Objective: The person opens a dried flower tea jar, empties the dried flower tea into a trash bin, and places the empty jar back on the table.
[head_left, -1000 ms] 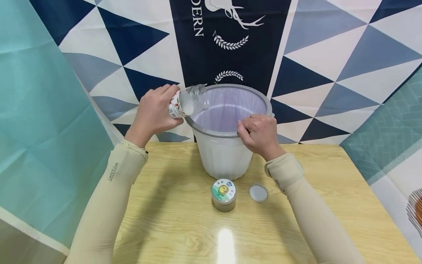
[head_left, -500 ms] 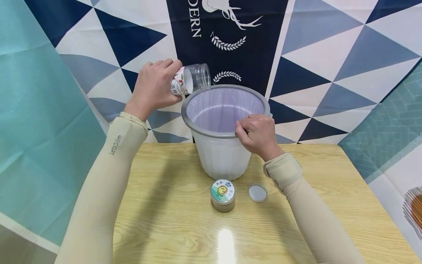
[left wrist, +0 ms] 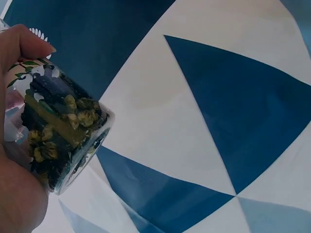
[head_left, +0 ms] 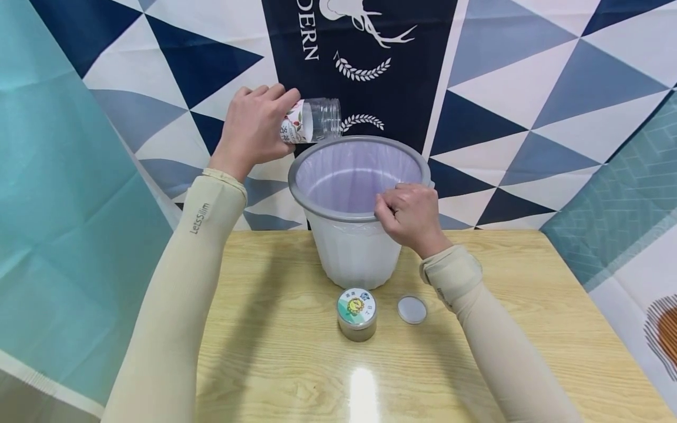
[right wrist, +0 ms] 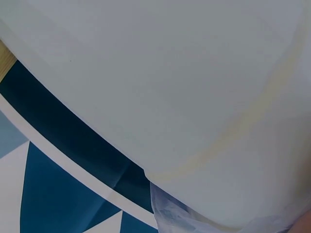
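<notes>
My left hand (head_left: 256, 126) grips a clear jar (head_left: 321, 114) with a white, red-and-green printed label. The jar lies nearly level on its side, its uncapped mouth pointing right, just above the left back rim of a white trash bin (head_left: 354, 252). In the left wrist view, dried yellowish buds (left wrist: 73, 121) and dark contents show at the jar's base end. My right hand (head_left: 409, 214) holds the bin's grey rim at the front right, fingers curled over it. A lilac liner bag (head_left: 365, 176) covers the inside of the bin.
A round tin (head_left: 357, 314) with a sunflower picture on top stands in front of the bin. To its right, a flat round lid (head_left: 412, 309) lies on the wooden table (head_left: 296, 364). Patterned cloth (head_left: 492, 117) hangs close behind the bin.
My left hand has risen, bringing the jar from a mouth-down tilt at the bin's rim to nearly level above it. The right hand stays on the rim.
</notes>
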Tool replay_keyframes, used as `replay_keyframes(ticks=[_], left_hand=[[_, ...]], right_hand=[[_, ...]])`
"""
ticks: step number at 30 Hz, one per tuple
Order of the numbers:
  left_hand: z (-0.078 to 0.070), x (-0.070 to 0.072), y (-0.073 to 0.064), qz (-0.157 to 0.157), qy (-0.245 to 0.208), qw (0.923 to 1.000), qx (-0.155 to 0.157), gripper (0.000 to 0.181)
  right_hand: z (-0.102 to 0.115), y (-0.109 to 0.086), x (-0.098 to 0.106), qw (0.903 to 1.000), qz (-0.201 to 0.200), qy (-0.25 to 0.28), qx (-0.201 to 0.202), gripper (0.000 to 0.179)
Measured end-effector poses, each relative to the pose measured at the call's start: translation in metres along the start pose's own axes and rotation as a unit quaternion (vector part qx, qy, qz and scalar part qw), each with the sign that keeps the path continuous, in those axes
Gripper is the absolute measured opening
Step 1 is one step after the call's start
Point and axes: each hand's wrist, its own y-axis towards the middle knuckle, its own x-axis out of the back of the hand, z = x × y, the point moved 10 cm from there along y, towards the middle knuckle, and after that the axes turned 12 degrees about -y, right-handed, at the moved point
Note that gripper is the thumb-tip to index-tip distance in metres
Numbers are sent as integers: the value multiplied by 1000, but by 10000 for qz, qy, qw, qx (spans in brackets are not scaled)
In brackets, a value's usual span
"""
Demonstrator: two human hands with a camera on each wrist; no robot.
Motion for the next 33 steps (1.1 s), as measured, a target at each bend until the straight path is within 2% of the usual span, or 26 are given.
replay_keyframes(ticks=[9, 14, 24, 33], left_hand=[[-18, 9, 15, -71, 266, 9992, -288, 59], [-23, 13, 19, -138, 412, 9983, -376, 54], [-21, 10, 18, 3, 766, 9967, -271, 58], [-23, 14, 21, -107, 781, 9963, -340, 59]], right_hand=[[1, 0, 0, 10000, 4, -10, -1, 51], [1, 0, 0, 10000, 12, -35, 2, 51], [1, 1, -1, 9999, 58, -93, 0, 52], [0, 0, 0, 10000, -22, -62, -10, 52]])
